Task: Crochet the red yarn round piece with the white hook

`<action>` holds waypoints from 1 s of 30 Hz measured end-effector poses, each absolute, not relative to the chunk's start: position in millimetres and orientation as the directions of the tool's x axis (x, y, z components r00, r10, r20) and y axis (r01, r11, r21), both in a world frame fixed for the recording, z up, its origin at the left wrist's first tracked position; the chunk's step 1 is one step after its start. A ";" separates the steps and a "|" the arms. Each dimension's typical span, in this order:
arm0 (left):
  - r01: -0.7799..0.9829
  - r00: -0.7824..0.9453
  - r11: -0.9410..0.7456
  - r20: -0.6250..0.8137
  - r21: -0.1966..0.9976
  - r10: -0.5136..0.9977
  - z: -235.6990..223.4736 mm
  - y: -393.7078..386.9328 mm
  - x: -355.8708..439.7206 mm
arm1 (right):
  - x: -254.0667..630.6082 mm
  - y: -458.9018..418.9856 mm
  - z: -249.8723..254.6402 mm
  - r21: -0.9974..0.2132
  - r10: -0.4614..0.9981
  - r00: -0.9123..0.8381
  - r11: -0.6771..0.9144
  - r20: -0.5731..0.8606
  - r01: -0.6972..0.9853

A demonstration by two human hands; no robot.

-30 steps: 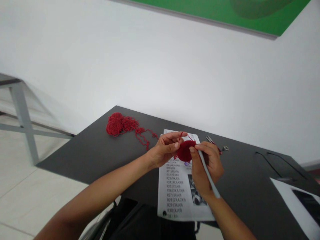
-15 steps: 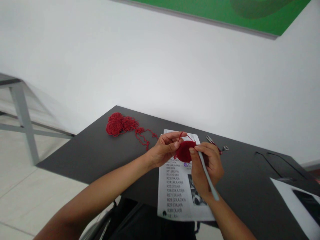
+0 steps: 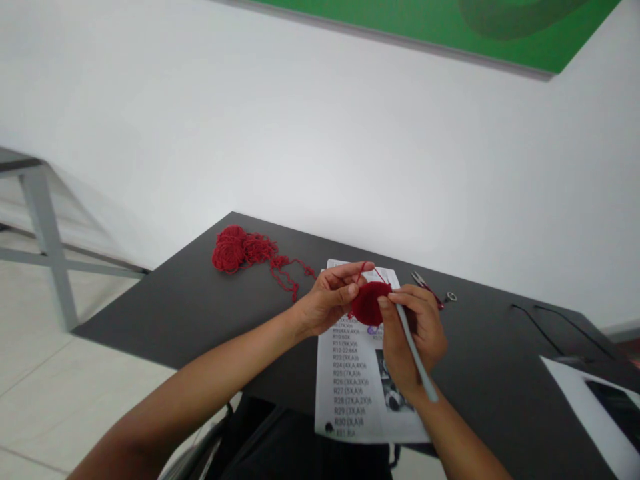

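My left hand (image 3: 330,300) pinches a small round piece of dark red crochet work (image 3: 369,303) with a strand of red yarn running over its index finger. My right hand (image 3: 417,333) is closed round a pale grey crochet hook (image 3: 416,353), whose tip is at the red piece. Both hands hover over a printed pattern sheet (image 3: 353,380) lying on the black table (image 3: 200,300). The yarn trails left to a loose red yarn ball (image 3: 235,248) near the table's far left corner.
Small scissors (image 3: 425,285) lie just beyond my right hand. A black cord (image 3: 545,327) and a white-edged sheet or device (image 3: 600,400) sit at the right. A grey table leg (image 3: 45,233) stands on the tiled floor at left. A white wall rises behind.
Almost nothing: the hook's handle has shifted slightly as my right hand works at the red piece; both hands stay in the same place.
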State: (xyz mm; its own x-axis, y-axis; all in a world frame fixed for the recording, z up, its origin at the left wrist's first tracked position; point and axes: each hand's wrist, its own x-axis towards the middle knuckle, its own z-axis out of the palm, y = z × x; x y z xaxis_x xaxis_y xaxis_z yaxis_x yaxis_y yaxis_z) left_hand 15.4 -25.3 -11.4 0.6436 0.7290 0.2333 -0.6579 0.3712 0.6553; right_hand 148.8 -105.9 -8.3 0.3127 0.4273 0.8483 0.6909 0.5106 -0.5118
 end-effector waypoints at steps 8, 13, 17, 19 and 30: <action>-0.656 0.641 0.367 0.230 0.660 0.732 -8.8 -27.4 15.5 | 149.5 -105.2 -7.2 -0.477 0.407 0.287 0.514 0.867 0.713; -0.655 0.636 0.354 0.233 0.668 0.736 -7.4 -28.5 15.1 | 149.7 -104.9 -6.4 -0.475 0.414 0.279 0.512 0.867 0.716; -0.657 0.634 0.352 0.237 0.666 0.736 -6.6 -28.5 15.1 | 148.6 -106.8 -5.8 -0.462 0.414 0.267 0.496 0.870 0.736; -0.656 0.634 0.346 0.241 0.671 0.735 -6.3 -28.6 15.3 | 148.2 -107.8 -5.7 -0.432 0.407 0.239 0.495 0.882 0.754; -0.668 0.626 0.344 0.248 0.660 0.739 -8.9 -27.3 15.2 | 150.0 -109.2 -6.7 -0.382 0.390 0.199 0.477 0.899 0.792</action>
